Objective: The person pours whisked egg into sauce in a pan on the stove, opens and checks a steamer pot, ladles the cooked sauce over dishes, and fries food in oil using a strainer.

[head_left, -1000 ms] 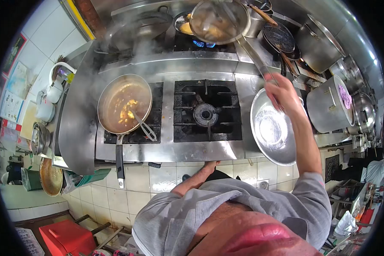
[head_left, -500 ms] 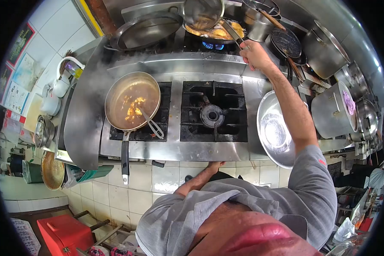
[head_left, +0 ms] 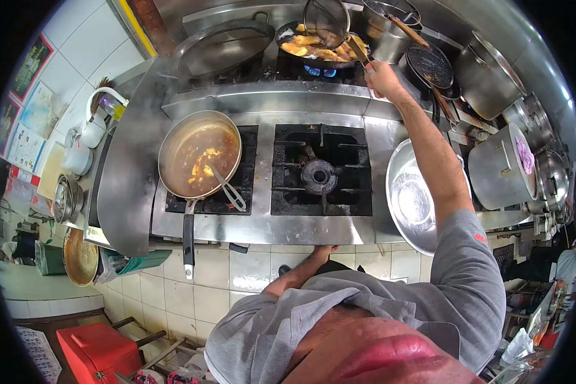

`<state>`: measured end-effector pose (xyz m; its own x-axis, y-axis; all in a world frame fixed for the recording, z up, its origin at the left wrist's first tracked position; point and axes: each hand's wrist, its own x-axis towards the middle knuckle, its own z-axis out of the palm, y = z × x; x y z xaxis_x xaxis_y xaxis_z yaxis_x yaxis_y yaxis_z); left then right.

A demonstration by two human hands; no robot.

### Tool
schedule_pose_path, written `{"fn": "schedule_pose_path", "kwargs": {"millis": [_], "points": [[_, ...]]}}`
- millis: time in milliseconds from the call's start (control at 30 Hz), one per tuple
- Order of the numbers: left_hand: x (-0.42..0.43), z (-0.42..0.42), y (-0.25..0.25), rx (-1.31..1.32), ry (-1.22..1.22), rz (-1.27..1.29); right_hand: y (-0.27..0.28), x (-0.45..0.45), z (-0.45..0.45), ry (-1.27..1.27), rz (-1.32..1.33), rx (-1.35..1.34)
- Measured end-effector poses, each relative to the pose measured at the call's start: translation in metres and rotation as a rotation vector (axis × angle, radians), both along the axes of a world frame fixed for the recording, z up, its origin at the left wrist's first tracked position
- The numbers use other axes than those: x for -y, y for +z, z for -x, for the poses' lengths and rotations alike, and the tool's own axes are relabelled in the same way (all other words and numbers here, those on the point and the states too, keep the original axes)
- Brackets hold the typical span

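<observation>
Head: round mesh strainer in right hand

Bright, wide fisheye view, curved at the edges, with black corners. White glare burns inside the metal bowl; steam hazes the left side; the raised strainer looks slightly soft.

The tabletop is smooth, glossy metal; the square black burner grate at center looks rough and matt. At lower left, the red box looks like smooth plastic; the grey shirt is matt cloth.
</observation>
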<state>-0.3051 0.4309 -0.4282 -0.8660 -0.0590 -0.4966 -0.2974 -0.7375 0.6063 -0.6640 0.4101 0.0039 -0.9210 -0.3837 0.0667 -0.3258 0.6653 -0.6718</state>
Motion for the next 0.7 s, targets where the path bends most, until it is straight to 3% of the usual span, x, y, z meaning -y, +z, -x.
{"fn": "schedule_pose_path", "kwargs": {"millis": [67,200,267,500,567,700], "points": [[0.001,0.001,0.004,0.083,0.009,0.002,0.002,-0.003,0.005,0.071,0.313,0.254],[0.001,0.000,0.001,0.036,-0.010,0.025,0.011,-0.008,-0.018,0.052,0.360,0.233],[0.001,0.002,0.004,0.141,-0.038,0.059,0.022,-0.011,-0.036,0.101,0.244,0.122],[0.002,0.000,0.005,0.097,-0.027,0.065,0.027,-0.039,-0.035,0.118,0.124,0.036],[0.003,-0.001,0.000,0.073,-0.071,0.068,0.021,-0.044,-0.033,0.077,-0.030,-0.217],[0.008,0.001,0.006,0.147,-0.070,-0.029,0.008,-0.046,-0.023,-0.008,-0.029,-0.005]]}}
